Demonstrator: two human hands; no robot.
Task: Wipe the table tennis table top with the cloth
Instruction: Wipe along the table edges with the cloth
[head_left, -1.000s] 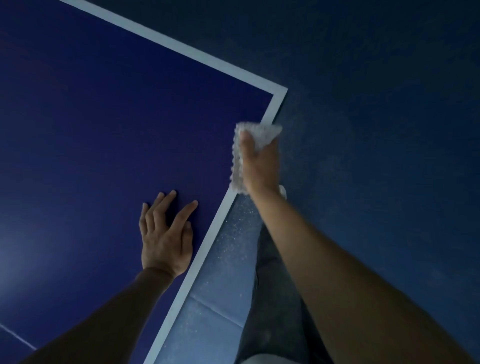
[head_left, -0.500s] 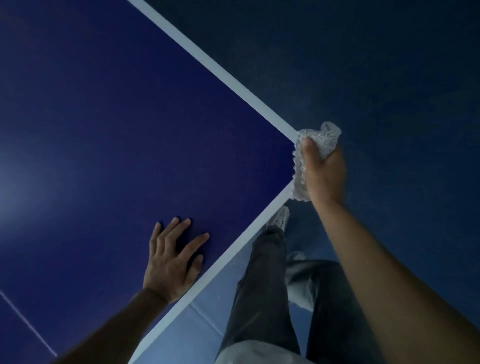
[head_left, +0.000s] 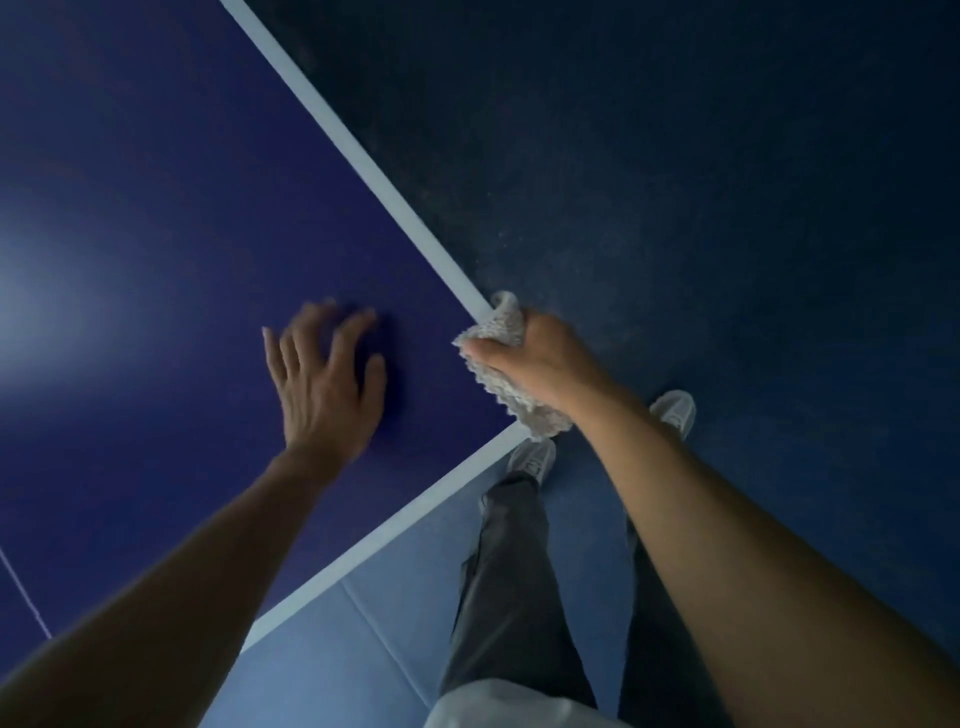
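The dark blue table tennis table top (head_left: 156, 234) with white edge lines fills the left of the head view, and its corner lies under my right hand. My right hand (head_left: 540, 364) grips a bunched white cloth (head_left: 514, 400) right at that corner, over the white lines. My left hand (head_left: 322, 379) has its fingers spread over the table top a little to the left of the cloth, slightly blurred; contact with the surface is unclear.
Beyond the table's right edge lies dark blue floor (head_left: 727, 208). Nearer me the floor is lighter blue (head_left: 332, 649). My legs in dark trousers (head_left: 514, 571) and white shoes (head_left: 530, 460) stand just off the table corner.
My right hand has carried the cloth along the side edge to the corner and round it. My left hand has shifted forward and lies closer to the cloth. The view has swung about.
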